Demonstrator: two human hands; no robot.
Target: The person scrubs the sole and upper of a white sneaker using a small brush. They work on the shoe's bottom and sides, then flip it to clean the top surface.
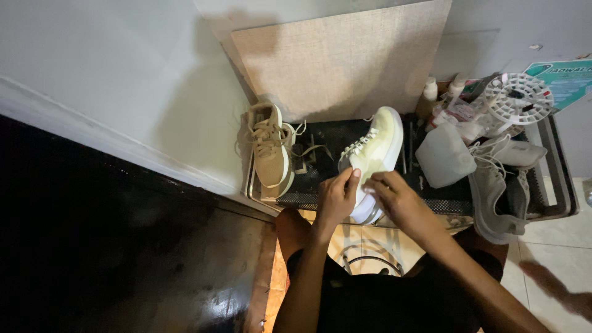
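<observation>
A pale yellow-white sneaker (376, 148) lies on a black mesh rack (320, 179), toe pointing away from me. My left hand (336, 197) pinches its near left edge by the laces. My right hand (394, 194) rests on the shoe's near end, fingers curled over it. Left of it on the rack stands a tan laced sneaker (270, 148); its laces trail loose over the mesh.
A grey sneaker (496, 191) lies at the rack's right, beside a translucent plastic jug (444, 157), small bottles (430, 92) and a round white slotted part (517, 98). A beige board (339, 61) leans on the wall behind. Dark glossy floor lies left; my knees are below.
</observation>
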